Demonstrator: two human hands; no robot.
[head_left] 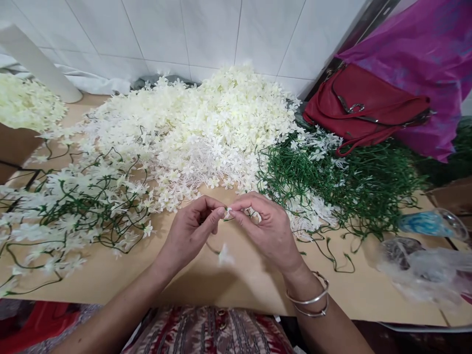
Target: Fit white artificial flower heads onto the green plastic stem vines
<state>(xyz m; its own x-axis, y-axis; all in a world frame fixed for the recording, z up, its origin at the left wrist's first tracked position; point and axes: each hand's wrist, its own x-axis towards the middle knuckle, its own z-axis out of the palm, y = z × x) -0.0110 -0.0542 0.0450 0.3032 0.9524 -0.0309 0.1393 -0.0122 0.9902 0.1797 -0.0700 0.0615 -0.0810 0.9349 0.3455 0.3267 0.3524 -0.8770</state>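
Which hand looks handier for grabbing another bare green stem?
Probably the right hand: the green stems lie on its side, beyond its knuckles; the left hand is farther off. Both now pinch one flower.

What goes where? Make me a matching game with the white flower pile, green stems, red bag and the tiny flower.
1 white flower pile
2 green stems
3 red bag
4 tiny flower

A pinched between left hand and right hand
B against the purple cloth
C by the tiled wall
D in front of the red bag

Pairs: 1-C, 2-D, 3-B, 4-A.
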